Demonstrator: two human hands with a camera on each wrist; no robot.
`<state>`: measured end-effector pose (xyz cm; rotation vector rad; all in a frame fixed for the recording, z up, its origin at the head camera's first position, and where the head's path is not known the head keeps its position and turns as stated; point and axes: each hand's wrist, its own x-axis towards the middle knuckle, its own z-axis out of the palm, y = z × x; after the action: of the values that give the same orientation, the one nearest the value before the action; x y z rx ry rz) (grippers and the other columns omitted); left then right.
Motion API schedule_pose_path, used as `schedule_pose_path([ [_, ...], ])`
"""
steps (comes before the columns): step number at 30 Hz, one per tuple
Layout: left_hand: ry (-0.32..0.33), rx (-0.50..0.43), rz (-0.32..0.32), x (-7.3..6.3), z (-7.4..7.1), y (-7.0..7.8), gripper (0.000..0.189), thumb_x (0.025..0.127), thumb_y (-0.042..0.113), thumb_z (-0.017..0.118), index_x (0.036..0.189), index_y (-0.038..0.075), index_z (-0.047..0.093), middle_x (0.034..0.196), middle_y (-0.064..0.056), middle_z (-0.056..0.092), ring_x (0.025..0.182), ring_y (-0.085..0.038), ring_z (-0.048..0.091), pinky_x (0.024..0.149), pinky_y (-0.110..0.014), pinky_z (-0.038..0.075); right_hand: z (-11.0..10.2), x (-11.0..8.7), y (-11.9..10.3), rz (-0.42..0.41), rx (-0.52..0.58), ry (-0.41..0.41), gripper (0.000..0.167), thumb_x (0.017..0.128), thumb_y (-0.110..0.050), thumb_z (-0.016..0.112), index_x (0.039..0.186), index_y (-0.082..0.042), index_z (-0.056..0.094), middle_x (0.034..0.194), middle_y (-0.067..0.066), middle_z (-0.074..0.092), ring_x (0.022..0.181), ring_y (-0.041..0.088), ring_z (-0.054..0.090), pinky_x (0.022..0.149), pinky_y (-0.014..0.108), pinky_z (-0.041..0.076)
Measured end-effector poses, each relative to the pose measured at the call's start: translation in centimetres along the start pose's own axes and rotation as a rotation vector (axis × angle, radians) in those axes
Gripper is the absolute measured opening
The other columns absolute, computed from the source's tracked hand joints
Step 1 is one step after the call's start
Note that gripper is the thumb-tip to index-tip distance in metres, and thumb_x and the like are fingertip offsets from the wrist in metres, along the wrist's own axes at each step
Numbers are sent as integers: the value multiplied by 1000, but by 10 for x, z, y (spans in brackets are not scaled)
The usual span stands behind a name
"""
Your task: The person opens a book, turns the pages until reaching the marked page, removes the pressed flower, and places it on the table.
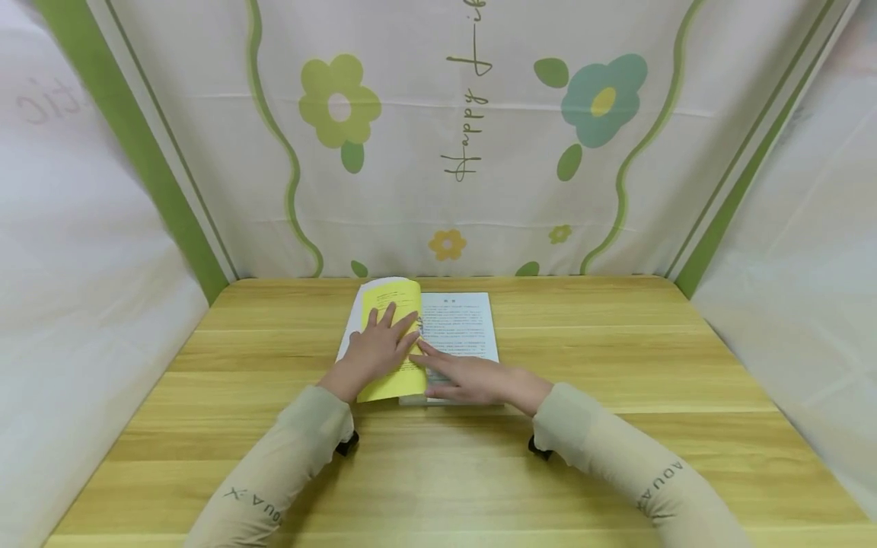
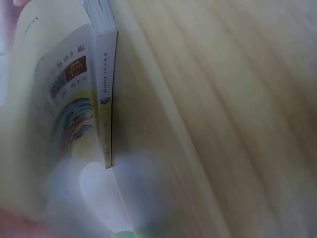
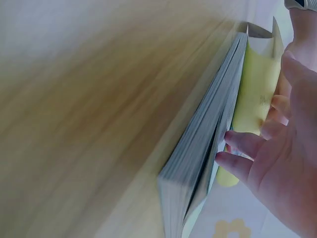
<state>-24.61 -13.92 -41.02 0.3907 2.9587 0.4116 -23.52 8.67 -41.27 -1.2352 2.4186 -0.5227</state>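
Observation:
A thick paperback book (image 1: 460,323) lies opened on the wooden table, with a page of dense print on its right. To the left its yellow leaf (image 1: 392,387) is folded over, with a white sheet or cover behind it. My left hand (image 1: 373,352) rests on the yellow leaf, fingers spread. My right hand (image 1: 473,379) lies over the printed page, its straight fingers reaching to the inner fold beside the left fingertips. In the left wrist view the spine (image 2: 105,79) and lifted illustrated cover show. The right wrist view shows the page block (image 3: 208,124) from its edge.
The wood-grain table (image 1: 438,472) extends around the book on all sides. Behind it hangs a white curtain (image 1: 411,190) with printed flowers, and pale cloth walls stand at left and right. Dark wrist straps (image 1: 347,444) show beneath the sleeves.

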Motion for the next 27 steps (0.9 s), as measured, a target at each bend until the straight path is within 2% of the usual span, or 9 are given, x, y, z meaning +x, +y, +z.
schedule_pose_path([
  [6, -3, -19, 3, -3, 0, -3, 66, 107, 59, 37, 164, 28, 27, 170, -17, 6, 152, -51, 4, 108, -79, 21, -4, -7, 8, 38, 5, -25, 71, 105, -46, 55, 165, -22, 25, 171, 2, 11, 153, 23, 24, 121, 44, 27],
  [14, 28, -3, 8, -1, -1, -8, 68, 106, 60, 39, 163, 25, 32, 170, -18, 9, 151, -52, 7, 112, -75, 20, -6, -15, 20, 38, -36, -62, 72, 97, -47, 70, 157, -16, 45, 168, 5, 27, 155, 28, 20, 121, 49, 24],
  [20, 45, 11, 19, -2, -1, -11, 68, 106, 59, 41, 163, 23, 33, 169, -20, 12, 150, -54, 10, 109, -75, 25, -9, -23, 27, 27, -27, -70, 75, 91, -43, 78, 153, -12, 50, 167, 7, 29, 155, 30, 20, 122, 49, 23],
  [27, 59, 29, 32, -3, 0, -13, 71, 105, 58, 46, 164, 21, 30, 169, -20, 12, 150, -54, 12, 108, -75, 29, -10, -31, 33, 22, -15, -68, 76, 89, -40, 81, 153, -13, 50, 167, 8, 29, 155, 32, 19, 122, 52, 22],
])
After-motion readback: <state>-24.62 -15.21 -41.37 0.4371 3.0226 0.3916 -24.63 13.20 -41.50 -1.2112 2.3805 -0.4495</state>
